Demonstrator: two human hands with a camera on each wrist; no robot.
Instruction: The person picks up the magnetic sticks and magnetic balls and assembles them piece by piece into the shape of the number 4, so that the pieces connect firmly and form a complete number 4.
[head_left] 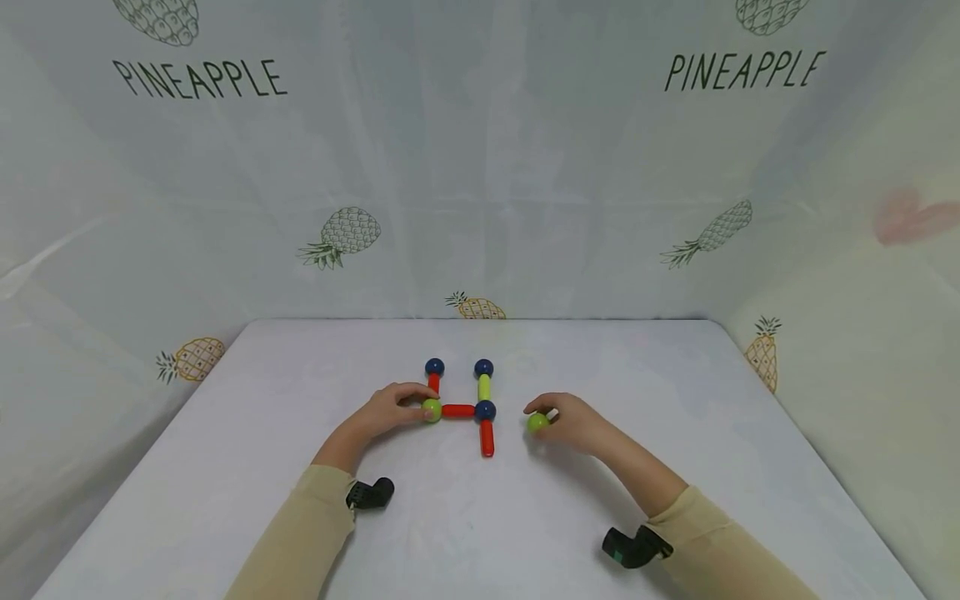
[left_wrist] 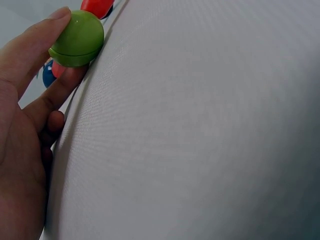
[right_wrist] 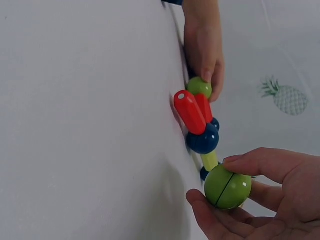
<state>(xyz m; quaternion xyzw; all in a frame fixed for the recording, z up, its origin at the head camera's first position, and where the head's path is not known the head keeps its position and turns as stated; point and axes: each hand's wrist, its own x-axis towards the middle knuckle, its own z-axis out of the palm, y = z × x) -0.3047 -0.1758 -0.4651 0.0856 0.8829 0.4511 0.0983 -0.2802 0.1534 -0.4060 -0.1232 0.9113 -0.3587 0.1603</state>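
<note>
On the white table lies a joined figure of balls and rods. My left hand [head_left: 392, 410] pinches its green ball [left_wrist: 80, 37] at the left corner between thumb and fingers. A red rod [head_left: 458, 411] links that ball to a blue ball [head_left: 485, 411]. From this blue ball a yellow-green rod [head_left: 484, 387] runs back to another blue ball [head_left: 483, 367], and a red rod [head_left: 487, 439] points toward me with a bare end. A short red rod [head_left: 433, 382] joins the green ball to a far blue ball [head_left: 434, 367]. My right hand [head_left: 576, 423] holds a loose green ball [right_wrist: 228, 187], apart from the figure.
The table [head_left: 420, 542] has its far edge against a hanging white cloth [head_left: 480, 167] printed with pineapples. Black wrist cameras sit at the left sleeve [head_left: 371, 493] and the right sleeve [head_left: 636, 547].
</note>
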